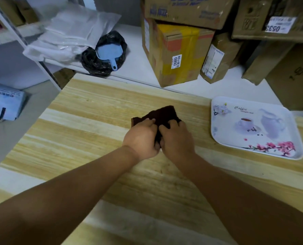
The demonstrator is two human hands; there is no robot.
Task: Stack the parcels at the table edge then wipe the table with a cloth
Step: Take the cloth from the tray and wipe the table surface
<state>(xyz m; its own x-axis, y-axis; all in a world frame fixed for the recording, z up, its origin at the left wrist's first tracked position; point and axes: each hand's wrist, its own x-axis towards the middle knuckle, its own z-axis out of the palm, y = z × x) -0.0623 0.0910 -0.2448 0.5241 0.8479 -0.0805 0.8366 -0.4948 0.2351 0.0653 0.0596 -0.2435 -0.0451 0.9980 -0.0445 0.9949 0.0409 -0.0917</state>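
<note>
Dark cloth (162, 114) is gripped by left hand (142, 138) and right hand (177, 138), apparently bunched; streaks risked on desk (94, 138) unless spread flat.

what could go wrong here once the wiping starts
1. Both the left hand and the right hand grip the dark cloth bunched up, so it may wipe only a narrow strip unless spread.
2. The tray lies on the table just right of the cloth; a wide sweep might push it toward the edge.
3. The boxes stand just past the table's far edge, so a far stroke could bump them.
</note>
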